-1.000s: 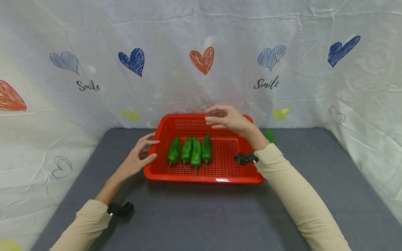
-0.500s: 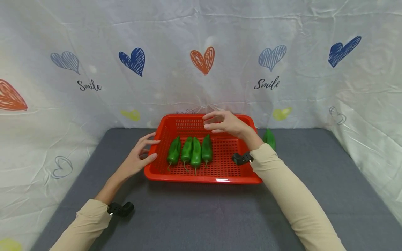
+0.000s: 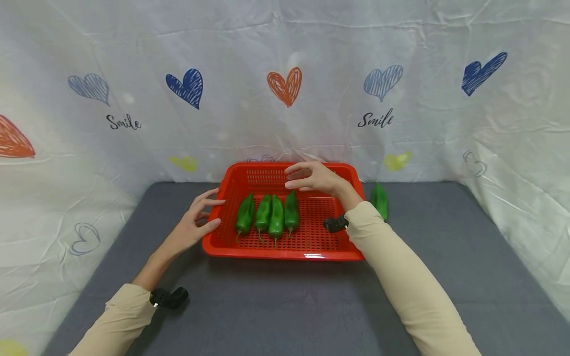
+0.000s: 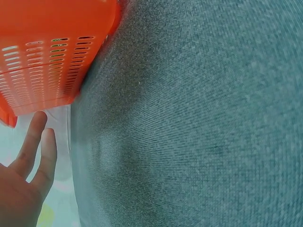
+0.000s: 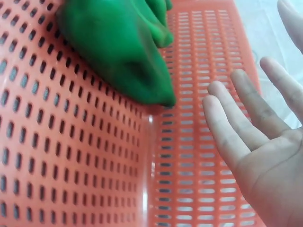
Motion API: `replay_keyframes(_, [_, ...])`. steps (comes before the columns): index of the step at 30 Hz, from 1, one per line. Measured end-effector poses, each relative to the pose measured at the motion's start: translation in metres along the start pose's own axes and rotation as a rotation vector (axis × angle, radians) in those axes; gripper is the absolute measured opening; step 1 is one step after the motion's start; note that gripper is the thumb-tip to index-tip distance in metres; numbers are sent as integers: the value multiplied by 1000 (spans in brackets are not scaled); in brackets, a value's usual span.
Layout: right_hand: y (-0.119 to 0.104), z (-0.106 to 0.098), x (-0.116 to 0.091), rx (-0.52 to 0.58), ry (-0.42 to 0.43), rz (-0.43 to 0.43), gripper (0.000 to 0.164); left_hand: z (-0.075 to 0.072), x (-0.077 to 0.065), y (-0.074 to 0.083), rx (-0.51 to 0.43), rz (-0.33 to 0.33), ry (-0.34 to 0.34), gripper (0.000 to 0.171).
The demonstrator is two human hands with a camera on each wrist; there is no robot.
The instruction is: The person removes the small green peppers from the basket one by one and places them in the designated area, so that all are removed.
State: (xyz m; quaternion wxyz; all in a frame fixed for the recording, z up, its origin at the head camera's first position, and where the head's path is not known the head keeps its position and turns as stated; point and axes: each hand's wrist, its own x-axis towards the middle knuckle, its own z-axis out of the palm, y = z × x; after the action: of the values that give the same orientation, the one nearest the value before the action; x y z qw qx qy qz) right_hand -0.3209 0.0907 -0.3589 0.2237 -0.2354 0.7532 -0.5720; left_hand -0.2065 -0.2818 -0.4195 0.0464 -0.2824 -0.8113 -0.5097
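Several long green chili peppers [image 3: 276, 217] lie side by side in the left half of a red perforated plastic basket [image 3: 291, 254]. Over the basket's far part hovers my right hand [image 3: 317, 179], holding nothing, its fingers near the tip of the rightmost pepper [image 3: 291, 211]. In the right wrist view that pepper [image 5: 118, 52] lies beyond the spread fingertips, with a gap between. My left hand [image 3: 193, 225] is at the basket's left side, fingers apart and fingertips right at the rim. The left wrist view has two of its fingers close to the basket wall [image 4: 40, 71].
Another green pepper [image 3: 379, 200] lies on the grey cloth-covered table [image 3: 285, 306], just right of the basket and partly behind the right sleeve [image 3: 401, 277]. A white curtain [image 3: 236, 113] printed with hearts hangs behind the table's far edge.
My right hand has come down and slightly left, lower over the basket. More of the pepper outside the basket shows beside the sleeve. The left hand has stayed at the rim.
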Motion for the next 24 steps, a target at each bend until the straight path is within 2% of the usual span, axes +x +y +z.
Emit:
replay_keyframes(9, [18, 6, 7, -27, 45, 45, 56, 2, 0, 3, -17, -2, -2, 47])
replay_keyframes(15, [28, 7, 8, -6, 81, 61, 51, 1, 0, 2, -2, 2, 3, 47])
replay_keyframes(24, [38, 8, 8, -6, 111, 97, 49, -1, -1, -2, -6, -31, 8, 47])
